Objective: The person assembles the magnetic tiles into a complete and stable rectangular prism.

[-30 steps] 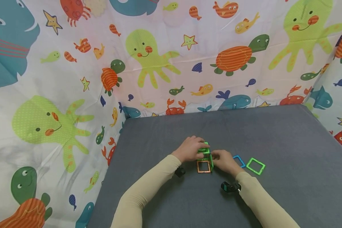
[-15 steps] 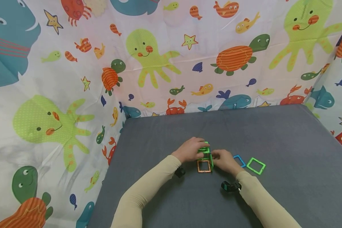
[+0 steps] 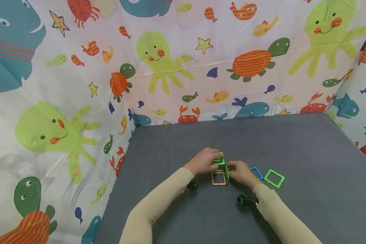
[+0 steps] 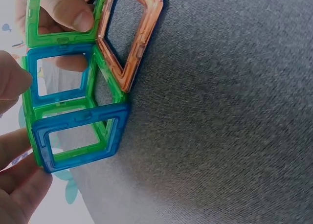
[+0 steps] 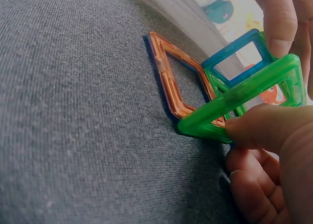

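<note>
A small box (image 4: 80, 116) of blue and green frames stands on the gray cloth (image 3: 177, 210), its top gripped by the left hand (image 3: 202, 161). Right beside it, the right hand (image 3: 240, 173) pinches an upright green frame (image 5: 239, 94) at one side of a flat orange frame (image 5: 166, 77). Farther right lie a loose blue frame (image 3: 260, 172) and a loose green frame (image 3: 271, 183); a sea-animal curtain (image 3: 170, 101) hangs behind.

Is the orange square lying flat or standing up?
Flat. The orange square lies against the grey surface, while the green square pinched by the right hand rises beside it.
</note>
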A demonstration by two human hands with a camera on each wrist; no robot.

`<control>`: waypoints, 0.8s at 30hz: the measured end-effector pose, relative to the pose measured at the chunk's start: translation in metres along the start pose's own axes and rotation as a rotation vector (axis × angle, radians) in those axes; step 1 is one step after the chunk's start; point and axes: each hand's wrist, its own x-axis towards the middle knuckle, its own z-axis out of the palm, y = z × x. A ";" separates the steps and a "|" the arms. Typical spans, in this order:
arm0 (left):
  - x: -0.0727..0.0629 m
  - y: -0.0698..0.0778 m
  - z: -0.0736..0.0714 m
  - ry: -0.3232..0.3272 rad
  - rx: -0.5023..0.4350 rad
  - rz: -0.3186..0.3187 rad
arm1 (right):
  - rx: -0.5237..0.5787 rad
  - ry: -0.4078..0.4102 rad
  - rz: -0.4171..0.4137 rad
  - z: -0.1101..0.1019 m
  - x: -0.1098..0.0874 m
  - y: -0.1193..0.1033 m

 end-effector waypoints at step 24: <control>-0.038 -0.008 0.034 0.215 -0.432 -0.323 | -0.022 0.011 0.014 0.001 0.002 0.001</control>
